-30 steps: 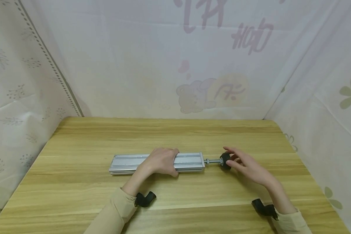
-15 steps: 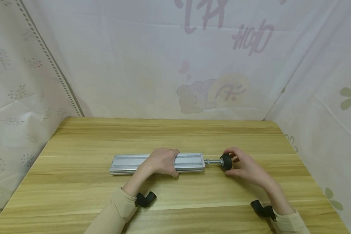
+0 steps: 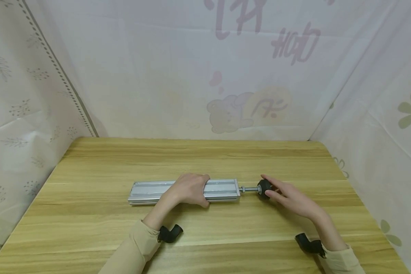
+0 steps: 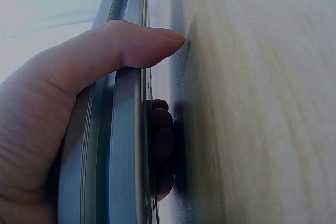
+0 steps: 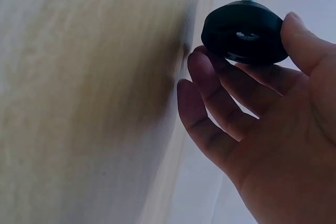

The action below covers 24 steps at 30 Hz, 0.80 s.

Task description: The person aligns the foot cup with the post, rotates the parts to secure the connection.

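My left hand (image 3: 189, 189) grips a silver aluminium profile (image 3: 222, 186) from above, its thumb on the near side. In the left wrist view the curled fingertips (image 4: 163, 137) show past the grooved profile's far edge. A threaded stud (image 3: 251, 189) with a nut sticks out of the end plate on the right. At its tip sits a round black levelling foot (image 3: 264, 188). The right hand (image 3: 291, 197) pinches the foot's rim between thumb and fingers. In the right wrist view the foot's hollow underside (image 5: 244, 35) faces the palm, the lower fingers held off it.
The wood-grain table (image 3: 205, 160) lies beneath both hands. Pale patterned cloth (image 3: 157, 76) hangs behind it and at both sides. A black wrist mount (image 3: 170, 233) projects from the left wrist, another black mount (image 3: 309, 244) from the right.
The right hand's thumb and fingers have shifted around the levelling foot's rim, the thumb now higher than half a second ago. The left hand and the profile have stayed in place.
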Tool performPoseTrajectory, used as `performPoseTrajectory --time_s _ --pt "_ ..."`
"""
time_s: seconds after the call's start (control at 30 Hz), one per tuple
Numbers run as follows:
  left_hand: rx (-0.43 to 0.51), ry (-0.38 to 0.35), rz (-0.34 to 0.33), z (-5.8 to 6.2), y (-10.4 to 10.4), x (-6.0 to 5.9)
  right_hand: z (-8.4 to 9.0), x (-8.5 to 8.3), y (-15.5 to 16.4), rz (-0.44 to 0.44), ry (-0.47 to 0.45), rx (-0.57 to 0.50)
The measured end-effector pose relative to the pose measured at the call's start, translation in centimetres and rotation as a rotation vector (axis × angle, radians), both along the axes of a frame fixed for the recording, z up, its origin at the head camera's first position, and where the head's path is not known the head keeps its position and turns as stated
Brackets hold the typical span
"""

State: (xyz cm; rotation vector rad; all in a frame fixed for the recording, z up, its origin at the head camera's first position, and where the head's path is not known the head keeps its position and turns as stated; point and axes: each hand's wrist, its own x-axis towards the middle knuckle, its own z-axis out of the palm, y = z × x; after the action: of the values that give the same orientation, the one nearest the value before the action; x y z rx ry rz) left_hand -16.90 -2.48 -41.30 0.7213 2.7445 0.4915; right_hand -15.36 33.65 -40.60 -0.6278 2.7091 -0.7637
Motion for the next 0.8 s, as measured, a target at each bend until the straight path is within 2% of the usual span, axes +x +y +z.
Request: performPoseTrajectory --time_s 0.2,0.4,0.53,0.67,0.8 --pt "0.005 0.005 0.0 -0.02 -0.03 0.02 0.04 0.01 -0.09 0.007 -0.014 -0.009" --pt "0.003 0.006 -0.002 -0.04 -0.01 0.01 0.07 0.1 -0.03 -0.008 -0.047 -0.1" --pt "-0.002 0.005 0.0 -0.02 0.0 0.0 0.0 0.03 -0.16 0.008 0.017 -0.131" --pt "0.0 0.007 -0.001 0.01 0.0 0.03 -0.15 -0.17 -0.44 0.022 0.107 -0.108" --pt "0.001 0.009 -0.001 0.02 0.0 0.05 -0.22 -0.23 -0.59 0.019 0.153 -0.094"
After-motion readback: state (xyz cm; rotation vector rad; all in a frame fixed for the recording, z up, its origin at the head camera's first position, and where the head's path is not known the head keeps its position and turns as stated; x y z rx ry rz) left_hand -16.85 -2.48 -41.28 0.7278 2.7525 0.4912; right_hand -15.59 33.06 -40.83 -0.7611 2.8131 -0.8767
